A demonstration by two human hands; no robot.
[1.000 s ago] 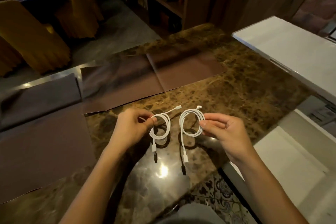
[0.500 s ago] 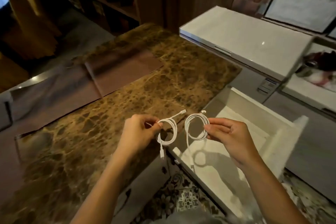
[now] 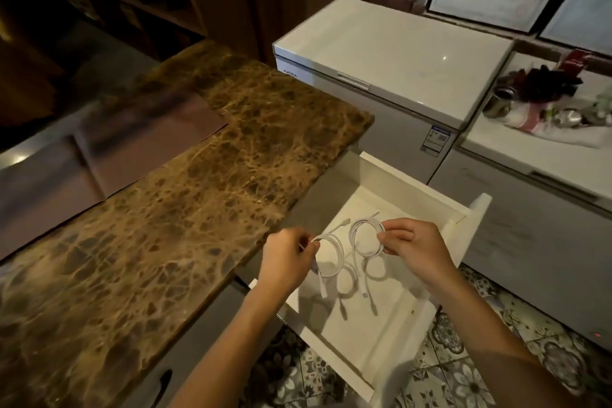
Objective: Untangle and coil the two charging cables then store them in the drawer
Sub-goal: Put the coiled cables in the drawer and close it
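Note:
Two white charging cables are wound into small coils, and both hang over the open white drawer (image 3: 463, 219). My left hand (image 3: 284, 262) pinches the left coil (image 3: 334, 255) at its left side, its plug end dangling down. My right hand (image 3: 417, 248) pinches the right coil (image 3: 361, 238) at its right side, with a loose tail and plug hanging below it. The coils hang side by side, a small gap between them, and cast shadows on the drawer's floor. No other object shows inside the drawer.
The brown marble counter (image 3: 165, 209) lies to the left, with dark mats (image 3: 49, 182) at its far side. A white chest freezer (image 3: 397, 53) stands behind the drawer. To the right a second white unit (image 3: 530, 149) carries clutter. Patterned floor tiles (image 3: 463, 374) lie below.
Both hands carried the coils from above the marble counter rightward until they hang over the open drawer. My view turned right with them. Each hand keeps its pinch.

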